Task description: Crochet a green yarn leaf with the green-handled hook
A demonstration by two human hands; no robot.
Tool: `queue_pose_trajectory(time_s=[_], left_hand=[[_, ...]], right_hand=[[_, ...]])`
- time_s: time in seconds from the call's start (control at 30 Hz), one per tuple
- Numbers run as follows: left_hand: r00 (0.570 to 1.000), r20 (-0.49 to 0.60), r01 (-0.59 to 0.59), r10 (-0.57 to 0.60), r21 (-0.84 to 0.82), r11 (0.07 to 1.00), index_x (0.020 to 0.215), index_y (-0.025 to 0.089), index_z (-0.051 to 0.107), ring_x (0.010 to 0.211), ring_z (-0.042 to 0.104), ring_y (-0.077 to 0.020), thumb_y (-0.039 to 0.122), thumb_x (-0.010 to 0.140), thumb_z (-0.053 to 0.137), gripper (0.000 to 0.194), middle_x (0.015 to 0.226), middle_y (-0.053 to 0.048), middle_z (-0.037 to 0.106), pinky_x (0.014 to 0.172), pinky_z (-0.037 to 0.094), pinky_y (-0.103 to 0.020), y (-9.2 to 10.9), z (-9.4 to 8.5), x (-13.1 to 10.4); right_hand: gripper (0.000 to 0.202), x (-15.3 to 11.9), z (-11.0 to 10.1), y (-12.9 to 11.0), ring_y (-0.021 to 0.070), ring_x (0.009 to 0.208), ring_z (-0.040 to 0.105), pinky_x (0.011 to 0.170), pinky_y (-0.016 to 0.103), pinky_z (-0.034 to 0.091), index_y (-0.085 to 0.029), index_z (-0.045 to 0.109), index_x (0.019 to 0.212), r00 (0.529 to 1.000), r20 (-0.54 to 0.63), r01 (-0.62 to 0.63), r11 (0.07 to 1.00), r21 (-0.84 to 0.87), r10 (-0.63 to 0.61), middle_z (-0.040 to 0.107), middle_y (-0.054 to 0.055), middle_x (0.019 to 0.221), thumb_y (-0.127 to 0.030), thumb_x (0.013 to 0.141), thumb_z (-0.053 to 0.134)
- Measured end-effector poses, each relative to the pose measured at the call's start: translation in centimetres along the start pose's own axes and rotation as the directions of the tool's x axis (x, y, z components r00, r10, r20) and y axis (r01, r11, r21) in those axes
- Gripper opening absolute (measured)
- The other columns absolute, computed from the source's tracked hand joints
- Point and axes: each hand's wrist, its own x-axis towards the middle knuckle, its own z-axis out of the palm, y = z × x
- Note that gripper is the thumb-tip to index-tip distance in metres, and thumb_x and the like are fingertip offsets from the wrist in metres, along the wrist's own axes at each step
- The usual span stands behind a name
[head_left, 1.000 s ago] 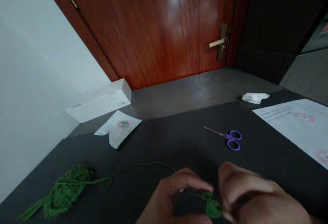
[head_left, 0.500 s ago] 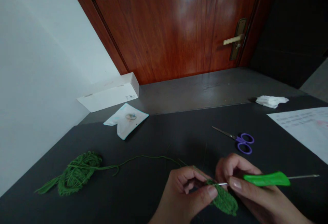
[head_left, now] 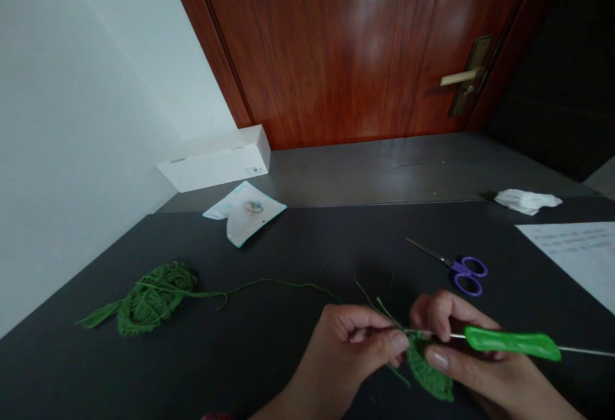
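My left hand [head_left: 358,346] pinches the upper left edge of a small green crocheted piece [head_left: 430,372] between thumb and forefinger. In my right hand [head_left: 468,349] lies a crochet hook with a green handle [head_left: 513,342] and a metal shaft at each end. The hook's left shaft runs along the top edge of the piece, its tip by my left fingertips. My right thumb presses on the piece as well. Yarn ends stick out above and below the left fingertips. From there a green strand [head_left: 276,281] leads left across the table to a loose yarn skein [head_left: 156,298].
Purple-handled scissors [head_left: 466,273] lie beyond my right hand. Farther right are a printed sheet [head_left: 576,260] and a crumpled white tissue [head_left: 527,201]. At the back left sit a white packet [head_left: 250,212] and a long white box [head_left: 221,167], near the wall and a wooden door [head_left: 336,55].
The hook's shaft now stretches farther along the piece's top edge, and my right thumb has come down onto the piece. Yarn ends now show above my left hand. The view has shifted slightly.
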Motion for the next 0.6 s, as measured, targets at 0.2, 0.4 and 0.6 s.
queue_pose_trajectory(time_s=[0.2,0.4,0.6], left_hand=[[0.991,-0.121,-0.065,0.063,-0.013,0.998,0.074,0.016,0.076,0.067,0.057,-0.0108,0.023,0.076,0.070,0.009,0.072,-0.001,0.069,0.064,0.041,-0.021,1.5,-0.6,0.0],[0.992,-0.125,-0.033,0.001,-0.256,0.966,0.070,0.016,0.071,0.079,0.064,-0.0138,0.022,0.072,0.074,0.008,0.087,-0.003,0.067,0.061,0.048,-0.020,0.7,-0.1,0.4],[0.988,-0.119,-0.005,-0.102,-0.673,0.740,0.093,0.016,0.072,0.095,0.065,-0.0086,0.005,0.079,0.064,0.020,0.113,-0.011,0.067,0.055,0.045,-0.004,1.0,-1.1,0.2]], right_hand=[[0.024,-0.1,-0.3,-0.7,0.0167,0.079,0.052,0.071,0.026,0.047,-0.024,0.055,0.072,0.985,0.050,-0.171,0.979,0.112,0.166,0.054,-0.001,0.081,-0.030,0.069,0.078],[0.028,0.1,-0.1,-0.8,0.0170,0.076,0.047,0.068,0.026,0.044,-0.024,0.057,0.072,0.956,0.092,-0.294,0.929,0.227,0.280,0.053,-0.001,0.080,-0.031,0.062,0.082],[0.032,0.0,0.0,-0.7,0.0150,0.068,0.041,0.064,0.026,0.039,-0.022,0.053,0.066,0.929,0.181,-0.358,0.906,0.226,0.322,0.051,-0.001,0.075,-0.029,0.056,0.083]])
